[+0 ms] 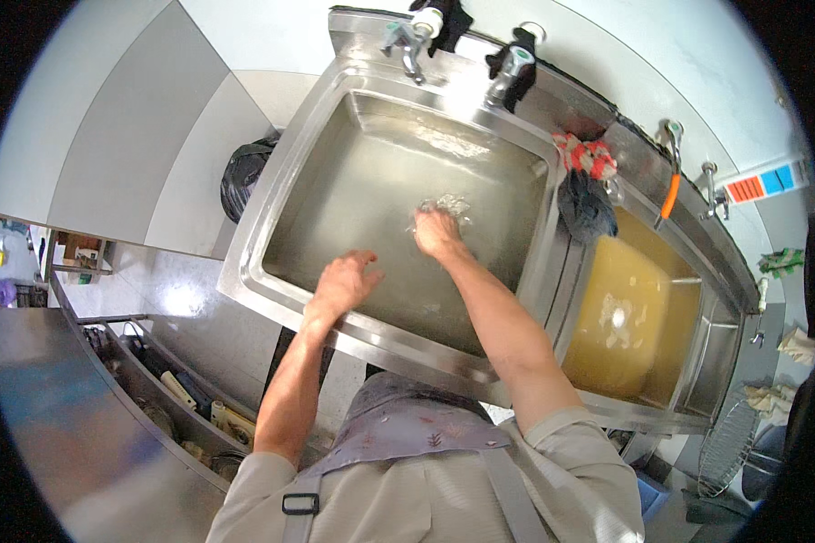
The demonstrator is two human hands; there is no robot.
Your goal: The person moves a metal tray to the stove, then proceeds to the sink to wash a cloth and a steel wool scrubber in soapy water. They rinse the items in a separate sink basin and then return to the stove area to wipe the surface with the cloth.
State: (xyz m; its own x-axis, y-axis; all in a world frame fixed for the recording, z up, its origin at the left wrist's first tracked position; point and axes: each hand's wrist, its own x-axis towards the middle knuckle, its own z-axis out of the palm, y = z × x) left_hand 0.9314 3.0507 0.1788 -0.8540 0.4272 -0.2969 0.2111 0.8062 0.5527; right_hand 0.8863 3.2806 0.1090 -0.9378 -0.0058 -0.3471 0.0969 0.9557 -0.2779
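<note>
A stainless steel sink basin (251, 261) full of slightly cloudy water lies in front of me. My left hand (345, 282) hovers over the near left part of the basin, its fingers apart and nothing in it. Toward the basin's middle, my right hand (437, 229) meets the water surface, and a small splash (454, 203) rises around its fingertips. Those fingertips are hidden by the splash, so I cannot tell whether they hold anything.
Two taps, one chrome (413, 51) and one wrapped in black cloth (513, 68), overhang the back rim. Red-and-white cloth (586, 156) and dark cloth (587, 203) hang on the divider. Yellowish liquid (625, 305) fills the right basin. A steel counter (88, 407) stands behind my left.
</note>
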